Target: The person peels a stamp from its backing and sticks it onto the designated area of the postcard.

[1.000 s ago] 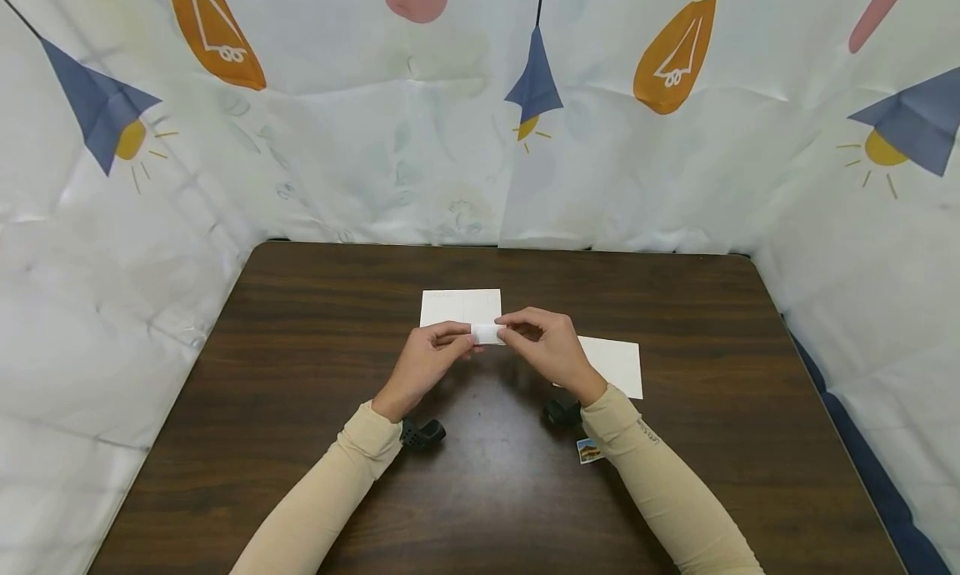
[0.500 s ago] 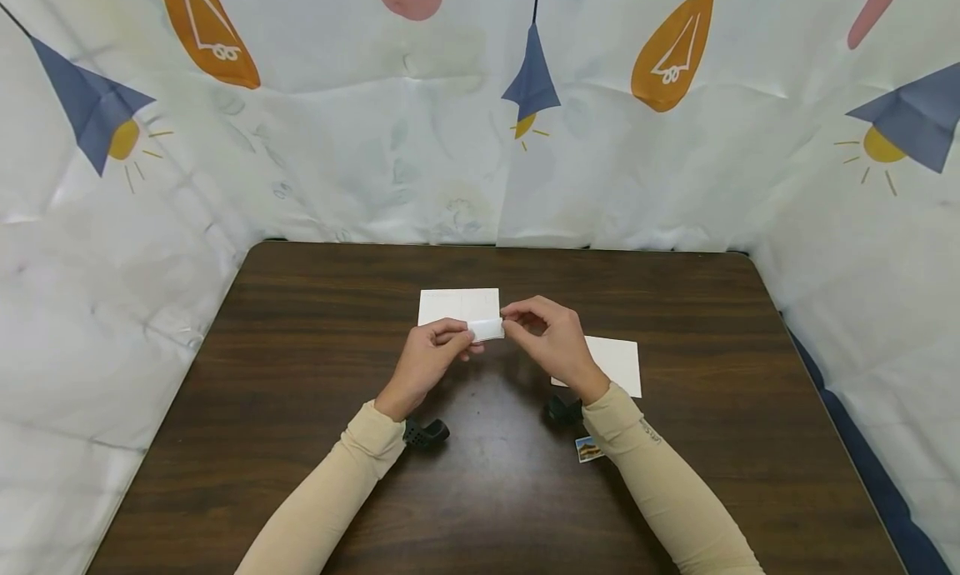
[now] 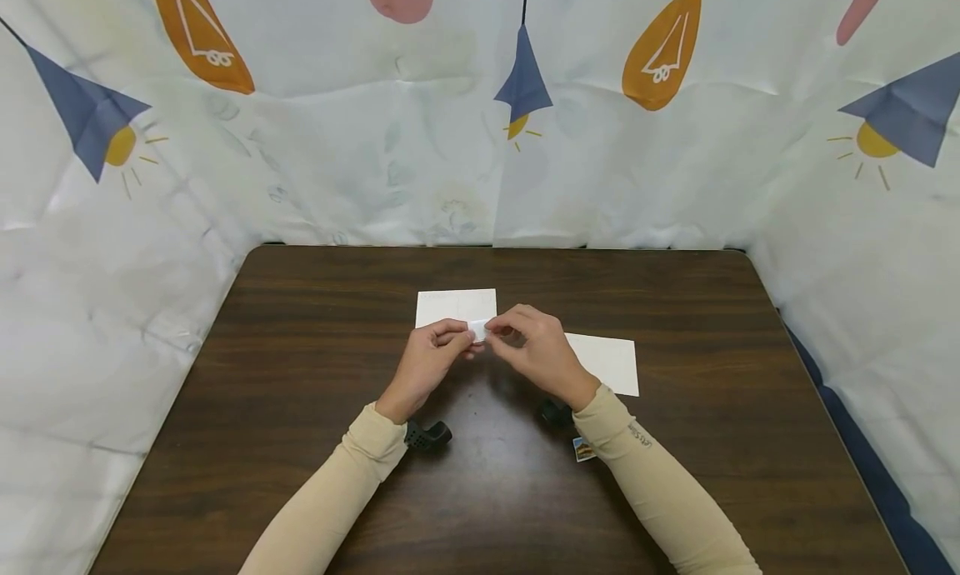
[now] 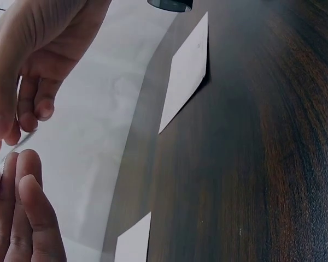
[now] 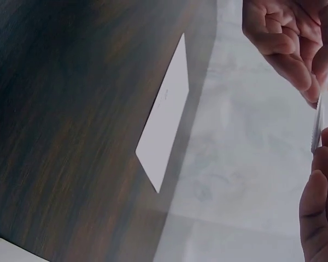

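Between my hands is a small white slip of paper (image 3: 477,331), seen edge-on in the right wrist view as a thin strip (image 5: 317,128). My left hand (image 3: 429,360) pinches its left end between thumb and fingers. At the right end, my right hand (image 3: 542,350) has thumb and forefinger tips together on the slip; its other fingers are bent. Just behind the hands lies a white card (image 3: 456,305) with faint marks. A second white card (image 3: 606,362) lies on the right, partly covered by my right hand. What the slip's far face shows is hidden.
A small stamp-like picture (image 3: 583,450) lies near my right sleeve, which covers part of it. Dark wrist cameras (image 3: 428,436) sit at both wrists. The brown wood-grain table (image 3: 300,350) meets a printed white cloth (image 3: 360,167) along its back and sides.
My right fingertips first come away slightly from the slip's right end, then move left onto it, covering more of it. My left hand keeps its pinch. The view shifts slightly.
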{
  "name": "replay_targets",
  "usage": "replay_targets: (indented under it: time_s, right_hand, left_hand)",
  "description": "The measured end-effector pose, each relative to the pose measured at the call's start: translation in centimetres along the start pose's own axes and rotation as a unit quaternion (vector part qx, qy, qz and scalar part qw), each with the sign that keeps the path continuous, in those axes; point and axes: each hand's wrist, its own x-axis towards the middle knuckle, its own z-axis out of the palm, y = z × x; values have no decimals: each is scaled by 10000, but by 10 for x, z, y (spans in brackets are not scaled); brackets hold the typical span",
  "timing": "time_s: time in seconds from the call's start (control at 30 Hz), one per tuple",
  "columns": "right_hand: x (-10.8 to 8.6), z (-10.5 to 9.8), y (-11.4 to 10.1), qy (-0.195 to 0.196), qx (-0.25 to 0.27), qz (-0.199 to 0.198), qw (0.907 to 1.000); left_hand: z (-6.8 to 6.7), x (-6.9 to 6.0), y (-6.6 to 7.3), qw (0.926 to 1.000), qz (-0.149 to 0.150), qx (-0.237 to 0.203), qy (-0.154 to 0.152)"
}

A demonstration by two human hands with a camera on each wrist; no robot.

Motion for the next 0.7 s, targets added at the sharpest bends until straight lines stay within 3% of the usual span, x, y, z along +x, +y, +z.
replay_targets:
  time_s: [0.17,0.5,0.7]
  right_hand:
    - [-1,2,1,-112,-80,48,9999]
    - [-3,2,3,-14,119,258,9996]
    - [-5,1,4,-17,-214,107,9997]
  left_hand:
    - [3,-1,1,9997,-78,208,125]
    - [9,0,-1,9997,-51,258,24]
    - [12,0,1,9995,-1,315,-59]
